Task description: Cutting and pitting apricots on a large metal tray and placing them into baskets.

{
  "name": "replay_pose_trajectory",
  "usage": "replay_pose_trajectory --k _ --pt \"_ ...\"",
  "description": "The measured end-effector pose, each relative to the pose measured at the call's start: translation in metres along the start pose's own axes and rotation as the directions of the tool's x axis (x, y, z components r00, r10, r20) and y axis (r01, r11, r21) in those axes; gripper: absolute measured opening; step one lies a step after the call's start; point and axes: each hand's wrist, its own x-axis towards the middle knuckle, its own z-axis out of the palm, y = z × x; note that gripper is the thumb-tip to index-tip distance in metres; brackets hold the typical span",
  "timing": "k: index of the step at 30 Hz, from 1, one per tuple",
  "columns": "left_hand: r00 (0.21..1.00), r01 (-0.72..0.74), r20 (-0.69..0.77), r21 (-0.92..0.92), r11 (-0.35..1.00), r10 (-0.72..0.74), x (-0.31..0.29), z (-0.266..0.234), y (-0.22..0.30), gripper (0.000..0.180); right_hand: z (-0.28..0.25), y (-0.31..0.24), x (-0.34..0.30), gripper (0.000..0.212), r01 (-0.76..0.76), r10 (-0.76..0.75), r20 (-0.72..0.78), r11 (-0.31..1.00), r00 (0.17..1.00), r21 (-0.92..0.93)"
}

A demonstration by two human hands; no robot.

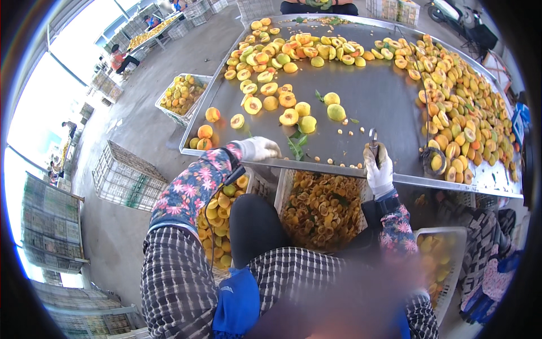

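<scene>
My left hand (pixel 259 148), in a white glove, hovers at the near edge of the metal table (pixel 375 107). Its fingers stretch to the right, with nothing visible in them. My right hand (pixel 378 169), also gloved, is closed around a small metal tool with a looped end (pixel 372 135), which points up over the table edge. Between the hands lie green leaves (pixel 296 148) and several loose pits (pixel 330 160). Beyond them are a yellow-green peach (pixel 336 112) and cut peach halves (pixel 289 117). A few orange peaches (pixel 204 131) lie left, by the table corner.
A large heap of peach halves (pixel 457 107) covers the table's right side. Under the near edge stand a crate of discarded pieces (pixel 322 212) and a crate of yellow fruit (pixel 223 220). Another filled crate (pixel 183 93) stands left. A person (pixel 319 7) sits across the table.
</scene>
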Motion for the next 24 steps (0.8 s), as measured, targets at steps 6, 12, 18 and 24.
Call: replay_pose_trajectory --k 6,12,18,24 --pt "0.726 0.611 -0.418 0.026 0.791 -0.546 0.000 0.000 -0.046 0.068 0.004 -0.006 0.001 0.023 0.031 -0.031 0.005 0.999 1.000 -0.030" --pt "0.967 0.185 -0.100 -0.362 0.914 -0.235 0.040 0.017 -0.026 0.087 0.005 -0.008 0.003 0.023 0.020 -0.016 0.025 0.989 1.000 -0.145" --pt "0.930 0.271 -0.295 0.145 0.952 -0.220 0.068 0.002 0.055 0.102 0.000 -0.004 0.001 0.027 0.036 -0.034 0.025 0.996 0.999 -0.087" --pt "0.936 0.296 -0.235 0.131 0.946 -0.261 0.081 0.017 0.068 0.102 -0.001 0.003 -0.001 0.028 0.055 -0.056 -0.004 0.996 0.998 -0.071"
